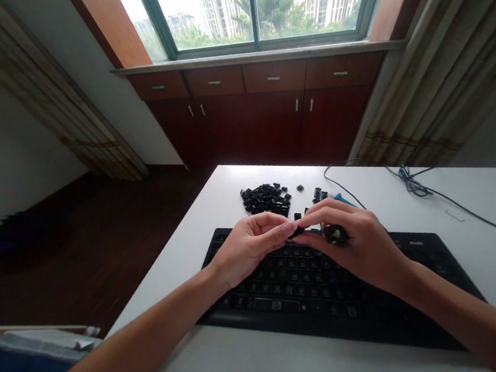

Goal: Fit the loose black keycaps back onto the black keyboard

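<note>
Small black keycap (297, 233) sits pinched at the fingertips of the left hand (247, 248), narrow grip, hovering over the black keyboard (305, 312). Right hand (357, 246) is right beside it, also in a narrow grip, fingers curled around a dark piece (335, 234) with a pale patch on it. Too small to identify that piece. Can't tell if the right fingers (316, 217) touch the keycap; they're at least very near it. Both hands are over the keyboard's upper rows, not resting on them from what shows. Keyboard lies flat on a white bench (343, 370), keys still fitted across the visible rows. Past its far edge is a heap of loose black keycaps (265, 199), with a few strays (318, 194) lying apart to its right, nearer the right hand. Blue-handled item (342, 199) is partly hidden behind the right hand; type unclear. Dark cable (417, 190) runs across the far side of the bench, bunched in a small tangle. Beyond the bench: reddish-brown wooden cabinets (255, 121) with metal handles under a window (259, 8), high-rise buildings and trees outside, patterned curtain (424, 92) to the right. Dark wood floor (89, 239) to the left of the bench. Blue and white fabric (24, 345) sits at the bottom left corner of the view.
</note>
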Action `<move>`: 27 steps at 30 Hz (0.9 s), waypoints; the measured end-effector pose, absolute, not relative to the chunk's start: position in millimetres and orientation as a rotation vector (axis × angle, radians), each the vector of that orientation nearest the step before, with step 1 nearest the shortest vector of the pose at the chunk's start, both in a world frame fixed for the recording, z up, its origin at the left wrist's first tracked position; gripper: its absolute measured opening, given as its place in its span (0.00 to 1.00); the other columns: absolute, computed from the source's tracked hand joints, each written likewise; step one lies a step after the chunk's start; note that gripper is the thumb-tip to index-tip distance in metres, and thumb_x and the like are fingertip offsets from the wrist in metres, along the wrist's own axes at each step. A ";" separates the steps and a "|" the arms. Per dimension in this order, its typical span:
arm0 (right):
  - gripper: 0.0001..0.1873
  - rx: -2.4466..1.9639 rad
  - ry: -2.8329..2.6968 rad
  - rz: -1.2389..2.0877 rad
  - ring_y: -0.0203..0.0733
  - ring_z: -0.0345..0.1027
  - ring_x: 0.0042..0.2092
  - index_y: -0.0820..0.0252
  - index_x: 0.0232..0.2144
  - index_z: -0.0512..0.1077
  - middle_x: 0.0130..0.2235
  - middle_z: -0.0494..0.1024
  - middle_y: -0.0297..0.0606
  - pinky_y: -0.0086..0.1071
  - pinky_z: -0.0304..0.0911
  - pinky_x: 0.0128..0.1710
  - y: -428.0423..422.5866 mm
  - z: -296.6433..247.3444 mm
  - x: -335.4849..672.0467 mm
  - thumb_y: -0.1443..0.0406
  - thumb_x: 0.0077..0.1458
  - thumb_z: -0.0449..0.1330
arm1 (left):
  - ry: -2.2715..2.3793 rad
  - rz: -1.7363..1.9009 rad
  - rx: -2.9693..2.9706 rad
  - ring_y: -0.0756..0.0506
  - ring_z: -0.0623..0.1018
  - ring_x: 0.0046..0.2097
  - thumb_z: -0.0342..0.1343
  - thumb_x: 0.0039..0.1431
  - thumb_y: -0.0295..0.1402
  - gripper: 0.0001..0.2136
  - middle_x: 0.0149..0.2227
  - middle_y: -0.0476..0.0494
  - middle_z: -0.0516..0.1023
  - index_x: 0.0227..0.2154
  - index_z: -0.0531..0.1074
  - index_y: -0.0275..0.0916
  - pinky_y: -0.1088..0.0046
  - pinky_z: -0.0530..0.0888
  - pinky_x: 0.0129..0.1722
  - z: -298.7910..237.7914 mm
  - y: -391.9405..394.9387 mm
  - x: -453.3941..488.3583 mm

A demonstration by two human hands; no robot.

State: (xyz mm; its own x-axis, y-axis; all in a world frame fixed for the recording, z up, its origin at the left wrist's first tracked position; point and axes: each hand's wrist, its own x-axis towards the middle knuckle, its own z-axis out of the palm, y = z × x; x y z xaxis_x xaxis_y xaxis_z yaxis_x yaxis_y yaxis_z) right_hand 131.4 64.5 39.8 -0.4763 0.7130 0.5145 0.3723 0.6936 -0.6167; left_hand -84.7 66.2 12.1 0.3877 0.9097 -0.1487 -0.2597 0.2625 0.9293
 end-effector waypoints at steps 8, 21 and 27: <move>0.07 -0.926 -2.018 0.583 0.38 0.76 0.37 0.54 0.39 0.77 0.38 0.82 0.34 0.31 0.71 0.38 59.9 47.0 142.7 0.60 0.59 0.66 | 0.743 0.923 0.748 0.54 0.78 0.36 0.68 0.56 0.33 0.09 0.40 0.43 0.82 0.39 0.81 0.35 0.83 0.76 0.37 15.6 65.7 -83.7; 0.11 -1.001 -2.405 0.603 0.39 0.76 0.39 0.51 0.46 0.78 0.43 0.82 0.35 0.33 0.68 0.41 63.4 34.5 151.2 0.66 0.62 0.60 | 0.797 1.130 0.285 0.49 0.82 0.41 0.58 0.64 0.23 0.05 0.41 0.37 0.81 0.35 0.79 0.28 0.78 0.82 0.44 28.5 78.5 -91.0; 0.09 -1.091 -2.417 0.501 0.40 0.75 0.38 0.51 0.43 0.76 0.41 0.82 0.33 0.33 0.67 0.37 63.1 26.7 152.7 0.64 0.60 0.61 | 0.800 1.034 0.416 0.54 0.76 0.31 0.61 0.60 0.26 0.03 0.35 0.43 0.78 0.36 0.78 0.31 0.83 0.76 0.31 28.1 77.4 -93.0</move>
State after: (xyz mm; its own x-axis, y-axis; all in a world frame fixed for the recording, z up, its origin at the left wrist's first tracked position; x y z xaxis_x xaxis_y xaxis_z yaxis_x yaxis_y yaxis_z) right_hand 152.7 63.1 26.7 -0.5924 0.7686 0.2413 0.6096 0.6235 -0.4895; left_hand -93.0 77.4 28.1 0.2713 0.8808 -0.3881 -0.5970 0.4702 0.6500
